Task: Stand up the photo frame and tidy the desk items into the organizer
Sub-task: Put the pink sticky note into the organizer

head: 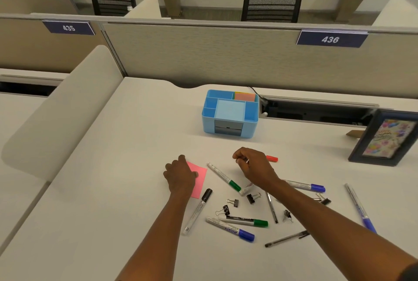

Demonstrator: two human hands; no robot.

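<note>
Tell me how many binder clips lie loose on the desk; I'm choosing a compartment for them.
5 show: binder clips and lie among the markers, one beside the pen, one just beyond the right forearm. An arm may hide others.

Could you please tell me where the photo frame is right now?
In the head view, the photo frame stands at the desk's far right edge, right of the blue organizer and beyond the scattered markers.
</note>
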